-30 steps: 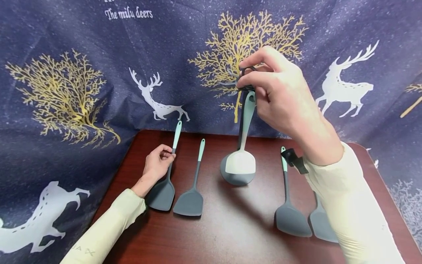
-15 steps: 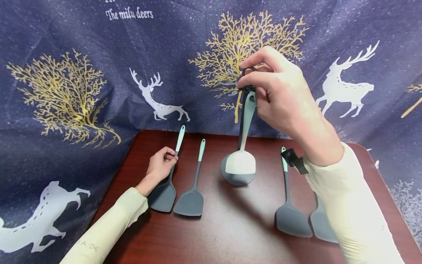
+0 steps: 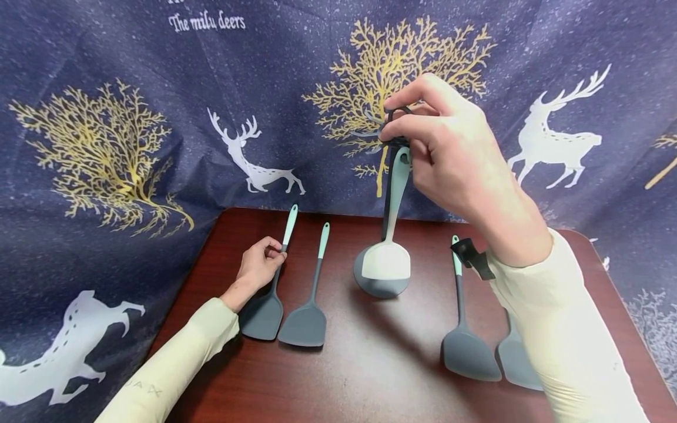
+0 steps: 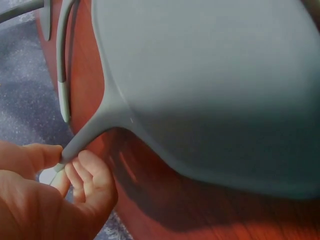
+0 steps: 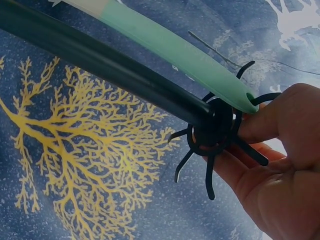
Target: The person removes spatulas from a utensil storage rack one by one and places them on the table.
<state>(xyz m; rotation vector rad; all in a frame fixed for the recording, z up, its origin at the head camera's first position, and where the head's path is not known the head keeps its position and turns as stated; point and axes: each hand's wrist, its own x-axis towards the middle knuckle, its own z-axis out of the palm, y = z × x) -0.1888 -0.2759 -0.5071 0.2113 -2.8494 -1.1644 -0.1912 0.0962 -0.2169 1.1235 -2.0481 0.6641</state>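
Observation:
My left hand [image 3: 259,262] pinches the grey shaft of a turner [image 3: 262,317] between thumb and fingers, just below its mint handle. Its broad grey blade [image 4: 200,90] fills much of the left wrist view, with a shadow on the table beneath. Up high, my right hand [image 3: 455,141] grips the top of a utensil stand with a dark pole [image 5: 115,70] and a ring of curved black hooks [image 5: 210,177]. One hook passes through the handle hole of a hanging utensil [image 3: 386,261] with a mint handle and pale, flat head. Below it shows the stand's round grey base [image 3: 382,288].
A second turner [image 3: 305,326] lies just right of the one in my left hand. Two more, a near turner [image 3: 469,355] and a partly hidden turner [image 3: 517,359], lie at the right of the brown table [image 3: 365,376]. A patterned blue cloth [image 3: 174,53] hangs behind.
My left hand has shifted slightly right and toward me, and the turner's handle end has come down with it. The right hand and the stand stay put.

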